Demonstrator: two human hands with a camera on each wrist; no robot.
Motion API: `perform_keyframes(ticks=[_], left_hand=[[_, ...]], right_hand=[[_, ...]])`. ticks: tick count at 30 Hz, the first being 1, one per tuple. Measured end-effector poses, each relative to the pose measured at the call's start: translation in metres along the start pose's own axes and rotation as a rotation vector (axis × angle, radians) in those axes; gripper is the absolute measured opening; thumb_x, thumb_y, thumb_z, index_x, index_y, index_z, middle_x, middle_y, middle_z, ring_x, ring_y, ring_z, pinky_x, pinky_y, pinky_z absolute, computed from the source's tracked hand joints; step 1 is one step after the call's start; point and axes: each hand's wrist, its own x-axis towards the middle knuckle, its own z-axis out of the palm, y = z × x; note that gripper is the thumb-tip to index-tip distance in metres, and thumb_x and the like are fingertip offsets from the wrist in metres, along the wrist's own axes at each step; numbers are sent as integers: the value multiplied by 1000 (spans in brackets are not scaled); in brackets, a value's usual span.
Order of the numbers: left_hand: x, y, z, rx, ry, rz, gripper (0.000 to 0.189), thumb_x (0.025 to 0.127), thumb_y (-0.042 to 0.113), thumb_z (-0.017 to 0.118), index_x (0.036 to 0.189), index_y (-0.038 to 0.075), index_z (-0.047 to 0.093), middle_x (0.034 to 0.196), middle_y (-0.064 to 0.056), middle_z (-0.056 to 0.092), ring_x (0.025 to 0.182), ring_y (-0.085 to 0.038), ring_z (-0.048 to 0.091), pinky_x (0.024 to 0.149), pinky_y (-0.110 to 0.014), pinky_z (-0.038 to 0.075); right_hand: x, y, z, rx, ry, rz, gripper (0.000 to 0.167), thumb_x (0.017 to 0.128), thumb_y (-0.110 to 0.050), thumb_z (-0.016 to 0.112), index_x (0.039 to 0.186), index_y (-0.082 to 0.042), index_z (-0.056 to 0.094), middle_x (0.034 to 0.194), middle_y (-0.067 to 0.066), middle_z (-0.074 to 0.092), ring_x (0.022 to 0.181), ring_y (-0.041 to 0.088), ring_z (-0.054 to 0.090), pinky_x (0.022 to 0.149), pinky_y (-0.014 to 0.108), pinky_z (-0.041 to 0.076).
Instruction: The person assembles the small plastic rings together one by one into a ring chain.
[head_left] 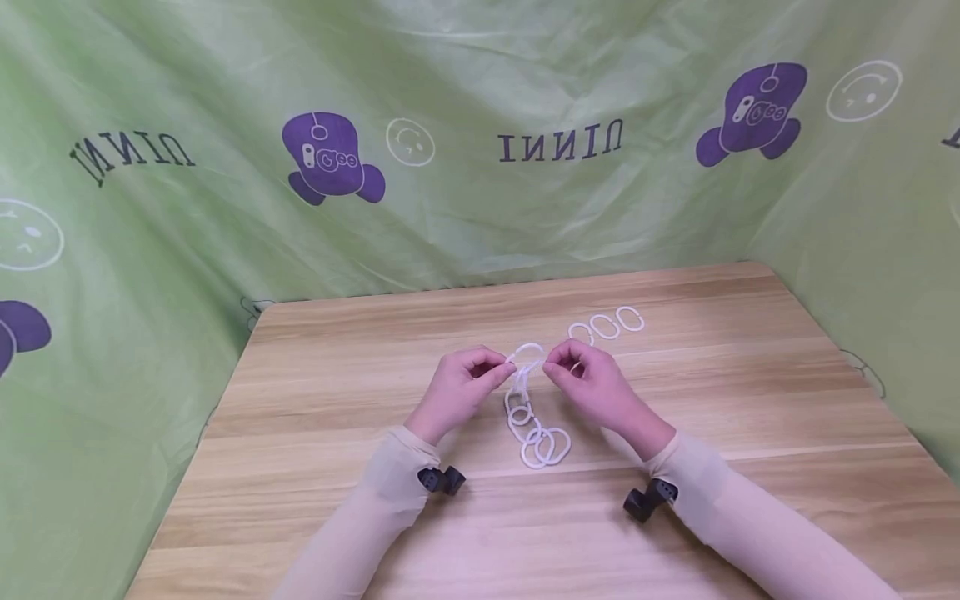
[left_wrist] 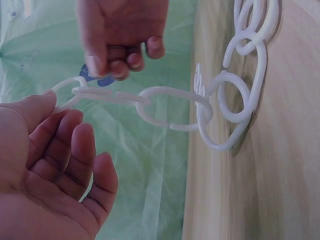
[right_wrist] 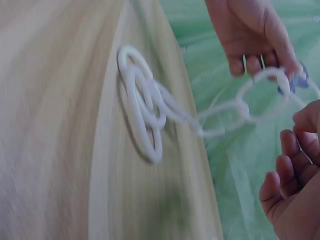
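Between thumb and forefinger, my left hand (head_left: pixel 457 387) pinches one side of a thin white oval link (head_left: pixel 531 345), held up above the table. At the other side of this link my right hand (head_left: pixel 596 392) has its thumb and forefinger together and appears to pinch it; the exact contact is partly hidden. From the raised link hangs a chain of similar white links (left_wrist: pixel 165 90), slanting down to the tabletop. Its lower links (right_wrist: pixel 122 59) lie overlapped in a small heap between the wrists. Some links show a small gap in their loop.
Loose white links (head_left: pixel 618 329) lie in a slanting row behind my right hand on the wood-grain table (head_left: pixel 337 467). A green printed curtain (head_left: pixel 465 208) surrounds the far side and both flanks. Small black cameras (head_left: pixel 453 481) sit at both wrists.
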Motion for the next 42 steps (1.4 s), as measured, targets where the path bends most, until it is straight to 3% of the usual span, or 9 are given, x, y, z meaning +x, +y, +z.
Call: perform_keyframes(ticks=[10, 19, 25, 32, 37, 42], left_hand=[[1, 1, -3, 37, 1, 50, 11, 92, 19, 71, 93, 8, 75, 85, 4, 68, 73, -13, 60, 63, -26, 51], [0, 0, -4, 22, -12, 27, 9, 91, 17, 72, 92, 9, 75, 85, 4, 68, 73, -12, 61, 63, -26, 51], [0, -1, -5, 39, -21, 28, 9, 92, 19, 71, 93, 11, 75, 85, 6, 68, 73, -11, 60, 63, -27, 51], [1, 1, -6, 43, -35, 32, 10, 92, 19, 72, 92, 10, 75, 84, 5, 68, 72, -12, 59, 61, -26, 50], [1, 1, -6, 45, -42, 34, 9, 91, 18, 72, 92, 9, 75, 83, 5, 68, 72, -13, 59, 61, -26, 49], [0, 1, -6, 41, -50, 37, 8, 91, 17, 72, 92, 9, 75, 83, 4, 68, 72, -13, 59, 61, -26, 50]], right_hand=[[38, 43, -40, -219, 92, 147, 14, 94, -18, 60, 98, -5, 64, 89, 10, 63, 81, 24, 56, 74, 37, 47], [58, 61, -57, -465, -36, 201, 22, 92, -22, 61, 101, -2, 66, 96, 16, 65, 91, 34, 59, 88, 50, 45], [64, 63, -58, -542, -80, 233, 23, 90, -25, 63, 98, -4, 69, 98, 15, 67, 90, 35, 60, 84, 51, 47], [66, 68, -58, -605, -109, 199, 16, 88, -20, 66, 93, -7, 73, 96, 14, 66, 89, 34, 59, 82, 51, 46], [65, 67, -57, -620, -102, 181, 16, 86, -14, 57, 85, -8, 71, 87, 12, 63, 82, 32, 56, 75, 48, 46], [66, 64, -55, -637, -86, 197, 21, 90, -26, 61, 84, -9, 71, 83, 9, 64, 78, 30, 56, 70, 45, 45]])
